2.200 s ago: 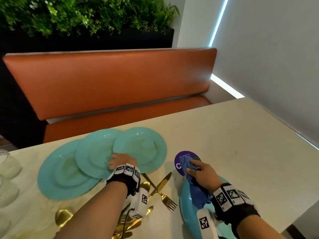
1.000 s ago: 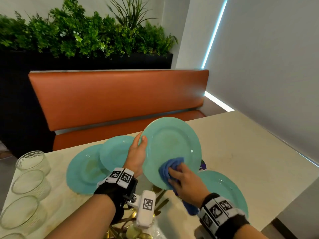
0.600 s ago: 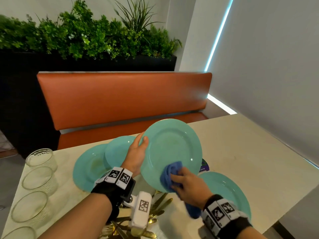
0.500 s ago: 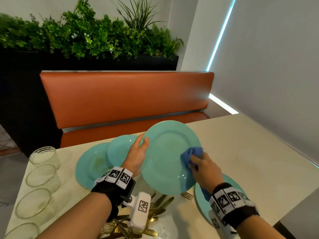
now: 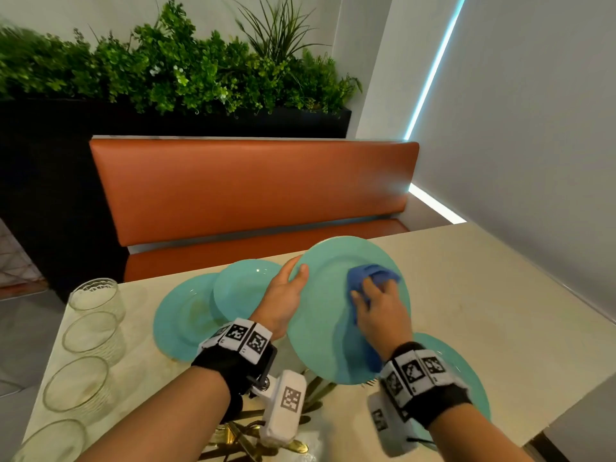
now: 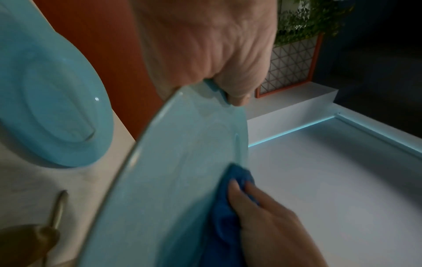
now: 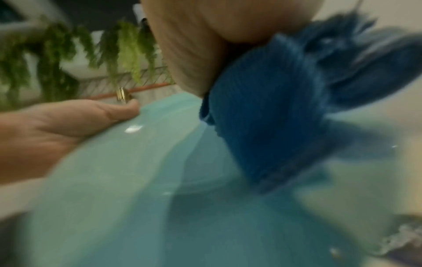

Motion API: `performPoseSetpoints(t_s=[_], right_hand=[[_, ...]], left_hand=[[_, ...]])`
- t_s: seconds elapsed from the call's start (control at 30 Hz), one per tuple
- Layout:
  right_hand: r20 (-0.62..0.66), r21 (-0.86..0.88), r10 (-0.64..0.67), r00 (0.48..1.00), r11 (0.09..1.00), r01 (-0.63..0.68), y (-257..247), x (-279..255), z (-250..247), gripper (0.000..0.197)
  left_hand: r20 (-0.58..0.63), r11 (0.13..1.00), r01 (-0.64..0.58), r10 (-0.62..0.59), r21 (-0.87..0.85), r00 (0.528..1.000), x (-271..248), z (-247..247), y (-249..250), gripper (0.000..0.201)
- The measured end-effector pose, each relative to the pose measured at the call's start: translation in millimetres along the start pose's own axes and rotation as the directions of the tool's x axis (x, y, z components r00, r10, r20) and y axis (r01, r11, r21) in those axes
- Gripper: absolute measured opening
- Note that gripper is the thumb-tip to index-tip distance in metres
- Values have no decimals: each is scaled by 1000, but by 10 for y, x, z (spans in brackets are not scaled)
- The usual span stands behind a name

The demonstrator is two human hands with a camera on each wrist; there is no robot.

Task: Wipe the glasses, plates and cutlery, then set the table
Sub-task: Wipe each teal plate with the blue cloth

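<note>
Left hand [image 5: 283, 296] is gripping the tilted plate [image 5: 328, 315] by its left rim; right hand [image 5: 378, 313] is pressing the blue cloth [image 5: 361, 278] against its face.

Both hands raised in front of the body, forearms reaching forward.
Left hand [image 5: 283, 301] grips a plate [image 5: 323, 315] rim, thumb on its face; right hand [image 5: 378, 311] presses a cloth [image 5: 368, 276], fingers apparently bunched over it.
</note>
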State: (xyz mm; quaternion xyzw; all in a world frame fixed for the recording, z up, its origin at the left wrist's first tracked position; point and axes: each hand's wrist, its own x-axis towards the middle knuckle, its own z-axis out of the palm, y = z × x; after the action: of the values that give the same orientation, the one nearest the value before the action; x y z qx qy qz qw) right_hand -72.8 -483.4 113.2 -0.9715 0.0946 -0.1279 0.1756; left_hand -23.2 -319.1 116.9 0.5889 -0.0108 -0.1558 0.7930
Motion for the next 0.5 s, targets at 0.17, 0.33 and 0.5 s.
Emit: performPoseSetpoints(t_s=[0.17, 0.33, 0.5], right_hand=[[322, 53, -442, 837, 891, 450, 64, -327, 161, 19], [72, -64, 30, 997, 998, -25, 244, 98, -62, 24], [129, 159, -283, 950, 952, 262, -238, -236, 238, 26]], left_hand=[[-57, 1000, -5, 5, -4, 998, 19, -86, 35, 28], [-12, 998, 3, -2, 56, 1000, 7, -70, 2, 27], [-11, 988, -8, 10, 154, 1000, 8, 71, -94, 36]])
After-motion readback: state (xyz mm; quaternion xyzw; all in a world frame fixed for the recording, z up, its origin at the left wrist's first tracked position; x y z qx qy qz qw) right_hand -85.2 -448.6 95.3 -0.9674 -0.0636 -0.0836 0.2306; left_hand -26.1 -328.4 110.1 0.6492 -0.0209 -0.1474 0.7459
